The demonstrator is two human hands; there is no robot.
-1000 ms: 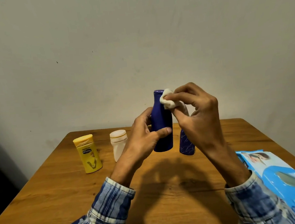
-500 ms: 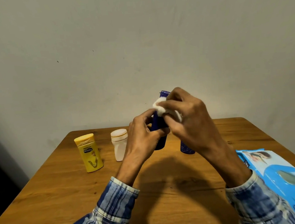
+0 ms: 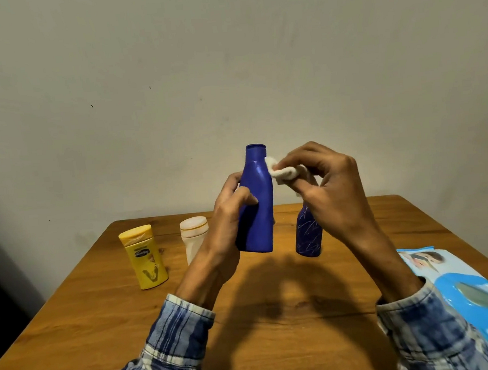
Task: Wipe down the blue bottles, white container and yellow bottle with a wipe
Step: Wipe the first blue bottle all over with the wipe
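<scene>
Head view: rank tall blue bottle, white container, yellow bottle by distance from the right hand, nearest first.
1. tall blue bottle: held by the left hand, just left of the right hand, touching its wipe.
2. white container: on the table, further left.
3. yellow bottle: on the table, farthest left.

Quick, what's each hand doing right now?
Left hand: grips the tall blue bottle, lifted off the table.
Right hand: pinches the white wipe against its neck.

Head camera looks forward and down, near the table (image 3: 277, 306).
</scene>
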